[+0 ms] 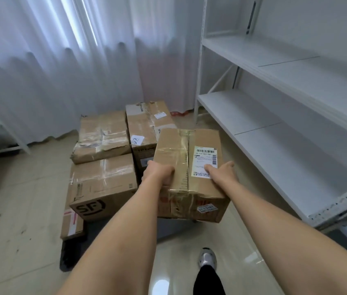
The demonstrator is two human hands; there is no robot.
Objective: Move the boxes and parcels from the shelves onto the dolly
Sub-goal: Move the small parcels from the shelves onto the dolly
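Placement step underway: left hand point(160, 172) and right hand point(221, 170) clamp the taped carton point(187, 167) by its near corners, carried beside stacked boxes point(104, 158) on the dolly point(72, 254); next likely lowering it into the open right-front spot, shelves point(274, 116) looking bare.

Soft daylight glows through the white curtains point(62, 60), so it's pretty bright. Glossy floor point(168, 279) throws glare, edges bend from the wide lens, everything's slightly blurry.
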